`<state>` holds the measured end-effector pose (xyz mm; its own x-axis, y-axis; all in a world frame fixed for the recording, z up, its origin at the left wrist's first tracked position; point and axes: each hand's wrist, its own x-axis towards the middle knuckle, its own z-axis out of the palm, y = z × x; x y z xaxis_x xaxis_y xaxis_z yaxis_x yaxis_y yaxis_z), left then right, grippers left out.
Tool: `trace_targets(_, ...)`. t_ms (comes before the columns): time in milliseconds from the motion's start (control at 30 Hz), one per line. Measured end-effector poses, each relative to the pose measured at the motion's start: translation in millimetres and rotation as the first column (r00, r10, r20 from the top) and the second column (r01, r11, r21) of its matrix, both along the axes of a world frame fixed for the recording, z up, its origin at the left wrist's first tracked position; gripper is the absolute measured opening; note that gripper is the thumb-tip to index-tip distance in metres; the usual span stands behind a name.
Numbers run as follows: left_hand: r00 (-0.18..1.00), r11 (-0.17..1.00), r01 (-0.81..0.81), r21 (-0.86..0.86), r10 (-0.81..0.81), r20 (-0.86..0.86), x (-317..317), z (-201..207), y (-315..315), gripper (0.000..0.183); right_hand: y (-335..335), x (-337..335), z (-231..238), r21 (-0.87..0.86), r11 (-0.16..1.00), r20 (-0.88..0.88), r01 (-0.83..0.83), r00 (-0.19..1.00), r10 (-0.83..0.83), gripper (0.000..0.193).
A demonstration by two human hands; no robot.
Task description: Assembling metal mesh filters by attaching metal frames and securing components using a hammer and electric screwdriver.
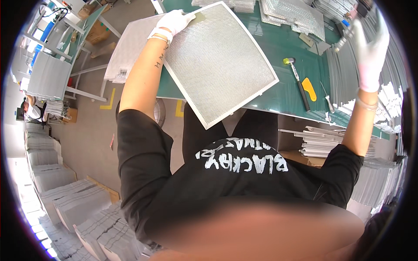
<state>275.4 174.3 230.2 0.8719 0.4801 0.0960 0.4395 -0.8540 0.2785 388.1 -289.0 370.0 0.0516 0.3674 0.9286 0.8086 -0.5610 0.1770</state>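
A rectangular metal mesh filter panel (217, 61) with a thin white frame lies at a slant on the green table, its near corner jutting past the front edge. My left hand (174, 22), in a white glove, grips the panel's far left edge, with the fingers over the mesh and the thumb side partly hidden. On the far right my right hand (371, 54), also gloved, is raised with thumb and fingers apart. Its fingertips are smeared by motion, and nothing shows between them. It is nearest to the stacked grey frame strips (344, 71).
Right of the panel on the green table (272, 43) lie a mallet (300, 85), a yellow scraper (309, 89) and a screwdriver (327, 98). Mesh sheets (296, 17) are piled at the back. Pale panels (130, 48) stand left; white strips (320, 141) lie below the table's right side.
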Motion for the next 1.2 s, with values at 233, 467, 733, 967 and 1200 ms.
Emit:
trace_targets(233, 0.994, 0.998, 0.061, -0.002, -0.061, -0.095, 0, -17, 25, 0.064, 72, -107, -120, -0.523, 0.604, -0.381, -0.602, 0.798, 0.466, 0.023)
trace_targets(467, 0.930, 0.945, 0.285, 0.159, -0.232, -0.286, 3, 35, -21, 0.065, 103, -124, -216, -0.047, 0.794, -0.480, -0.606, 0.710, 0.514, 0.038)
trace_targets(733, 0.519, 0.562, 0.681, 0.470, -0.823, 0.232, -51, 66, -195, 0.054, 110, -115, -266, 0.622, 0.777, -0.765, -0.099, 0.139, 0.629, 0.026)
trace_targets(967, 0.420, 0.756, 0.480, 0.446, -0.644, 0.639, -36, 2, -221, 0.057, 12, -49, -268, -0.194, 0.980, -0.682, 0.054, 0.711, -0.174, 0.051)
trace_targets(1200, 0.272, 0.833, 0.343, 0.435, -0.531, 0.802, -32, -2, -236, 0.053, -58, -25, -307, -0.384, 0.922, -0.827, 0.059, 0.421, -0.371, 0.049)
